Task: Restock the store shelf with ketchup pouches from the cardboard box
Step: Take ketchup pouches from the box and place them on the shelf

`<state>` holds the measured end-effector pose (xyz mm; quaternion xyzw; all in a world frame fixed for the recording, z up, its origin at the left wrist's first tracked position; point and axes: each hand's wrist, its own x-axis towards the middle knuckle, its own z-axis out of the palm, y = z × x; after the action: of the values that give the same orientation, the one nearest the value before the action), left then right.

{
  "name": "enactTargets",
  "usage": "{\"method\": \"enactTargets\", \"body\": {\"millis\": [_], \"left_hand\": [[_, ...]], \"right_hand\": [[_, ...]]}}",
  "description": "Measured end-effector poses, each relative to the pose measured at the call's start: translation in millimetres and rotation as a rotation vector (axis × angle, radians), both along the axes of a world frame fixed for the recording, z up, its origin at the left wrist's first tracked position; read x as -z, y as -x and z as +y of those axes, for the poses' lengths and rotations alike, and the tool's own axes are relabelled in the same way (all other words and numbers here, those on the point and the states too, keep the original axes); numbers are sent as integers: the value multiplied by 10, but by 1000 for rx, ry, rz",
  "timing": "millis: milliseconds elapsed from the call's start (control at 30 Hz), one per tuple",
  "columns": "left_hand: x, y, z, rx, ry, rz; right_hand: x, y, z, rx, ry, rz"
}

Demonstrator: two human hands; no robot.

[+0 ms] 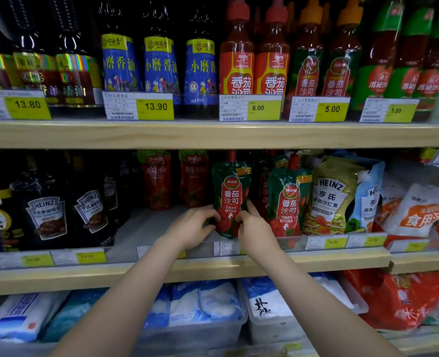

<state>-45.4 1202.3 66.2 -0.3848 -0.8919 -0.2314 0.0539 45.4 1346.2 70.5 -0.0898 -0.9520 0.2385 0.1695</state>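
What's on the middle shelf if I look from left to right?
Dark Heinz pouches → red pouches at the back → green ketchup pouch held by both hands → second green ketchup pouch → Heinz salad dressing pouch → white bags.

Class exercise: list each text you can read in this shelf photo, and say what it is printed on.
"TOMATO KETCHUP": held ketchup pouch
"HEINZ": yellow pouch
"HEINZ": dark pouch
"13.80": price tag
"13.90": price tag
"6.00": price tag
"5.00": price tag
Middle-shelf tags: too blurred.

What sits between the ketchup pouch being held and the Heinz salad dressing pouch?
In the head view, another green ketchup pouch stands between the held pouch and the Heinz pouch.
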Motion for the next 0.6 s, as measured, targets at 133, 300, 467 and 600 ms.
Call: {"method": "enactTargets", "body": {"millis": [133, 300, 467, 600], "left_hand": [[6, 245, 39, 48, 156, -6], [17, 384, 153, 13, 278, 34], [27, 441, 221, -1, 272, 40], [68, 449, 200, 5, 234, 16]], "right_hand": [[-64, 270, 14, 54, 45, -67], [-20, 472, 14, 104, 58, -92], [42, 539, 26, 128, 28, -76], [49, 536, 15, 139, 24, -87]]}}
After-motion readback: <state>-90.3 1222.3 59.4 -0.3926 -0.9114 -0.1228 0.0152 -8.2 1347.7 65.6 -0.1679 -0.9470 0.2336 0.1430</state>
